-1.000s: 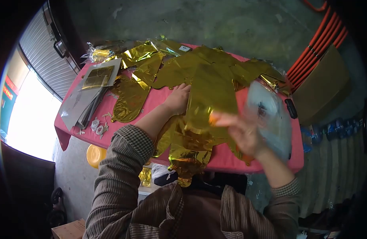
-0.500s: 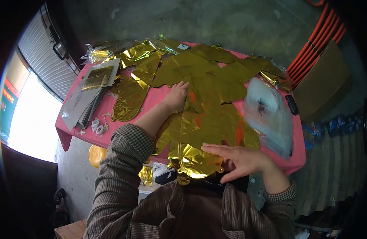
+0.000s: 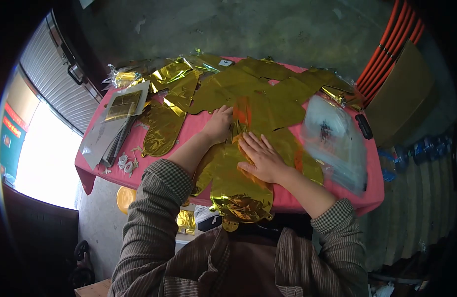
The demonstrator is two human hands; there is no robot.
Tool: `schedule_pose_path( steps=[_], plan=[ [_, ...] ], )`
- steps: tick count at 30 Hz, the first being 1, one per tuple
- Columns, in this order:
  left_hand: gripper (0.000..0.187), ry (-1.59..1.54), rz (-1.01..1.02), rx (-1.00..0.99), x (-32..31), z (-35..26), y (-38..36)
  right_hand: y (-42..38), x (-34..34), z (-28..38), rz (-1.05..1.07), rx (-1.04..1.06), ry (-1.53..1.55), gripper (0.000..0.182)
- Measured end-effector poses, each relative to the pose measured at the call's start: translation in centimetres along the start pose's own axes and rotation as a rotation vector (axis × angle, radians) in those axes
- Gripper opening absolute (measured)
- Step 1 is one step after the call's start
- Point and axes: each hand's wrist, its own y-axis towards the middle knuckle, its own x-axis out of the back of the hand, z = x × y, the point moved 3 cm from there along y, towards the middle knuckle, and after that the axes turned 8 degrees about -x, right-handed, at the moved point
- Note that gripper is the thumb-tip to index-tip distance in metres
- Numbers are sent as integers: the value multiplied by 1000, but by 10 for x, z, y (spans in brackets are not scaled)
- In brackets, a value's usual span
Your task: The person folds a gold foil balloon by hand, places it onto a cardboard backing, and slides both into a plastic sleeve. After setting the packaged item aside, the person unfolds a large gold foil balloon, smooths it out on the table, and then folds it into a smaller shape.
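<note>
A flat gold foil balloon [image 3: 238, 190] lies before me, its crinkled lower end hanging over the table's front edge. My left hand [image 3: 220, 124] is closed at its upper left edge, fingers curled against the foil; the fingertips are partly hidden. My right hand [image 3: 263, 158] lies flat on the balloon's middle, fingers stretched out and pointing up and left. Beyond both hands, more flat gold foil balloons [image 3: 268, 96] overlap one another across the table. Another rounded gold balloon [image 3: 164, 129] rests to the left of my left hand.
A pink cloth [image 3: 201, 123] covers the table. At left are clear bags with card sheets [image 3: 102, 136] and white ribbon coils [image 3: 127, 163]. A stack of clear plastic bags [image 3: 332, 143] and a black object [image 3: 363, 126] lie at right. A yellow stool [image 3: 125, 199] stands below.
My right hand has moved up and left from the balloon's lower end and now presses flat on its middle. My left hand keeps its place at the edge.
</note>
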Motion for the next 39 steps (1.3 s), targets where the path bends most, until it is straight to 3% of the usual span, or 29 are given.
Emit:
schedule_pose_path(
  steps=[4, 6, 10, 13, 14, 16, 18, 20, 29, 39],
  plan=[
    [30, 3, -56, -36, 2, 2, 2, 0, -3, 0, 0, -9, -55, 72],
    [25, -206, -89, 33, 11, 10, 5, 1, -2, 0, -5, -7, -62, 71],
    [21, -307, -163, 213, 56, 4, -2, 1, -1, 1, 25, -22, -76, 70],
    [21, -165, 148, 284, 75, -12, -22, 1, 0, 2, 18, -9, -70, 69],
    [21, -168, 153, 295, 71, -17, -34, 0, 0, 2, 7, -11, -70, 69],
    [19, -176, 87, 16, 72, -33, -52, 1, -1, 1, 2, -6, -60, 69],
    [17, -221, 134, 66, 70, -45, -70, 0, -2, 2, -12, -7, -53, 69],
    [11, -199, 7, -59, 70, -59, -82, 0, -2, 1, -19, 0, -60, 69],
    [18, -41, 6, -112, 69, -74, -93, 3, 3, 3, 105, -36, -22, 70],
    [19, -68, -8, -102, 68, -73, -92, 16, 0, 4, 97, -50, -12, 70]
  ],
)
